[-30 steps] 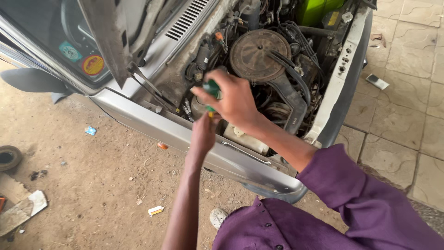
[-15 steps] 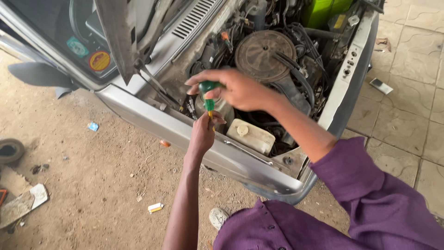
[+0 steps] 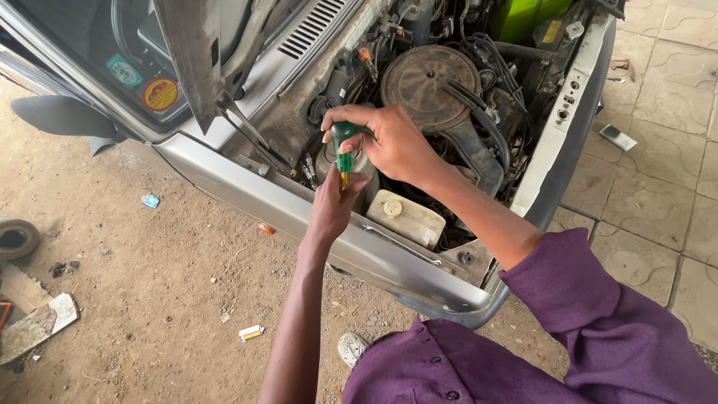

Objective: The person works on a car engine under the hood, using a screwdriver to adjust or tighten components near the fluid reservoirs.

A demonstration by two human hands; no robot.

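The person wears a purple buttoned shirt with dark buttons. Its sleeves are pushed up, and a worn white shoe shows below.

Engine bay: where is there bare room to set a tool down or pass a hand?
Little inside. The right hand with the green screwdriver and the left hand fill the gap between the air cleaner and the white tank; hoses crowd the far side. Free: the fender's top edge left of the hands, and the dirt floor beside the car.

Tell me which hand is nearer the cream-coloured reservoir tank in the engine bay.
Left. The left hand sits just beside the cream tank, under the screwdriver tip. The right hand grips the green screwdriver handle higher up, above the tank.
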